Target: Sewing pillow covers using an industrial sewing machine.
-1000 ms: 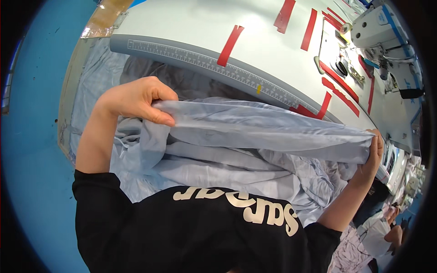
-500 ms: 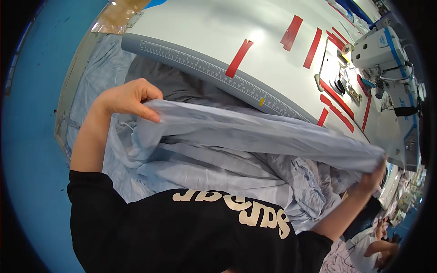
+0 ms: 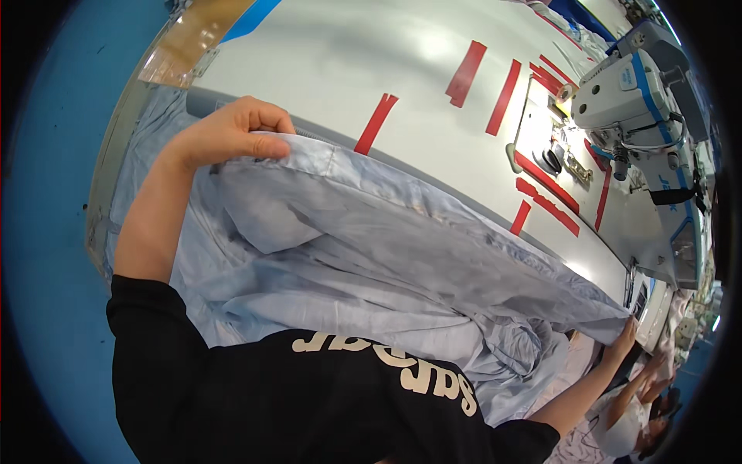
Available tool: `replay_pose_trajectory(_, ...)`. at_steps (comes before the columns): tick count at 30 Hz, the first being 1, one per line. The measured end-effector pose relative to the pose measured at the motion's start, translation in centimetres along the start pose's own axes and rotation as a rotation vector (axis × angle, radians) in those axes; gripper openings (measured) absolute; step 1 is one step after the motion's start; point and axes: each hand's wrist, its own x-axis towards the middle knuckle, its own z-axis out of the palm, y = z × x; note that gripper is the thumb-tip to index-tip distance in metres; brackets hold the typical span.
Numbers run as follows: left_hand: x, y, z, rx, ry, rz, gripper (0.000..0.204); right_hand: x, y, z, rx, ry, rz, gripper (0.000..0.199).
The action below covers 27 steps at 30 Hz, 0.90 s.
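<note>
A long piece of light blue-grey fabric (image 3: pixel 386 209) is stretched between my two hands along the front edge of the table. My left hand (image 3: pixel 236 131) pinches its upper left corner, thumb in front and fingers behind, just over the table edge. Far to the right, my right hand (image 3: pixel 621 340) grips the other end, lower down, its fingers partly hidden by the cloth. A seamed band runs along the fabric's upper edge. Below it, the rest of the cloth hangs in loose folds across my lap.
On the white sewing table (image 3: pixel 309 62) are several red tape strips (image 3: pixel 376 124). A white and blue sewing machine (image 3: pixel 618 93) stands at the right. Clear brown plastic (image 3: pixel 189 39) covers the far left corner. Another person (image 3: pixel 626 414) sits at the lower right.
My left hand has risen slightly, while my right hand has moved lower. The fabric between them has turned and opened out, now covering much of the table's ruler edge.
</note>
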Motion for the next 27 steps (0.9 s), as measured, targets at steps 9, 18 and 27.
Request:
replay_pose_trajectory(9, 7.9, -0.2, -3.8, 0.126, 0.345, 0.065, 0.014, -1.3, -1.6, 5.3, -0.408, -0.165, -0.396, 0.024)
replay_pose_trajectory(18, 11.7, -4.3, -4.8, 0.238, 0.575, 0.032, 0.016, -0.8, -2.9, 8.7, -0.571, -0.152, -0.284, 0.018)
replay_pose_trajectory(27, 12.5, -6.9, -8.2, 0.423, 0.598, 0.036, 0.016, -2.5, -5.7, 10.7, -0.6, -0.187, -0.288, 0.019)
